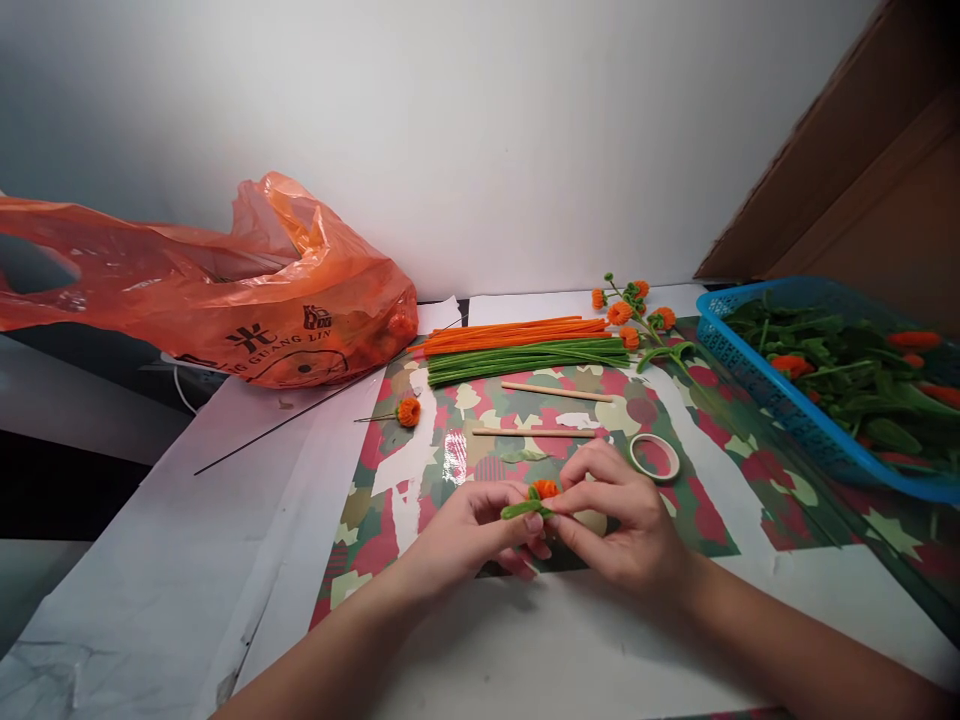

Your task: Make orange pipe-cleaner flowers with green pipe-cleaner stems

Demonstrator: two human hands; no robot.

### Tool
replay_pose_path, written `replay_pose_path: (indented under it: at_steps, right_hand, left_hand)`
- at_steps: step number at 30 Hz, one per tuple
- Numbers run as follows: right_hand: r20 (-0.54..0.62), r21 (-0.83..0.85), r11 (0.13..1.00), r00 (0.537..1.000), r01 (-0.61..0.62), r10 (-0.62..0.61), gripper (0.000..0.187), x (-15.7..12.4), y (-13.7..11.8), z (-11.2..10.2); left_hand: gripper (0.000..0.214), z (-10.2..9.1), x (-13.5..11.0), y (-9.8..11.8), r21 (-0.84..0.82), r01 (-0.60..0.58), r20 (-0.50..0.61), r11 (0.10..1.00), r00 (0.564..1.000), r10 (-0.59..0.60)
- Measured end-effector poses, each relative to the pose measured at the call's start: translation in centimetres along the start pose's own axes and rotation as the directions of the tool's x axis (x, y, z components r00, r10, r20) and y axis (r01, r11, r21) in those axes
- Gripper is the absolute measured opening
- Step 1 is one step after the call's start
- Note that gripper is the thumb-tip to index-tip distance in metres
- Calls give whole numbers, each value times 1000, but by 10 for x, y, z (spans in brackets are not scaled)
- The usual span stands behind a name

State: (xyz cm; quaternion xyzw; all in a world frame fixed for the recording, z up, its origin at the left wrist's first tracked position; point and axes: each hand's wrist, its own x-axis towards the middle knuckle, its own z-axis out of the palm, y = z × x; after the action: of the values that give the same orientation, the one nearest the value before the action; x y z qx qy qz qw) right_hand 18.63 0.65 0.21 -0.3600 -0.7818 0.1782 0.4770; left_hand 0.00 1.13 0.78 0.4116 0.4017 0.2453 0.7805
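Both hands meet above the near edge of the patterned mat around a small orange pipe-cleaner flower (546,489) with green pipe-cleaner loops (519,509) at its base. My left hand (480,525) pinches the green part between thumb and fingers. From the other side, the thumb and fingertips of my right hand (616,515) close on the same flower. The fingers partly cover its underside. Beyond them, two thin wooden sticks (534,433) lie on the mat, and a roll of pale tape (655,457) rests just past my right hand.
Bundles of orange (517,333) and green pipe cleaners (525,359) lie farther back. A finished flower spray (630,315) is behind them on the right, near a blue basket (720,345) of leaves and flowers. An orange plastic bag (322,290), a wired flower (408,412) and a long dark wire (270,427) are left.
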Motion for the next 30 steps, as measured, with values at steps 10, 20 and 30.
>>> replay_pose_path:
  at_steps: [10,20,30]
  right_hand:
    - [128,89,993,988,73,-84,9,2,7,-7]
    - [31,-129,991,999,31,-27,11,4,0,-2]
    - [122,-10,919,911,-395,393,19,-2,-11,9]
  left_hand:
    - [25,-3,4,-6,-59,-90,-7,994,996,90]
    - [27,10,1,-6,46,-261,-229,964,937,265]
    - [16,11,-2,-13,619,-438,-160,652,742,651]
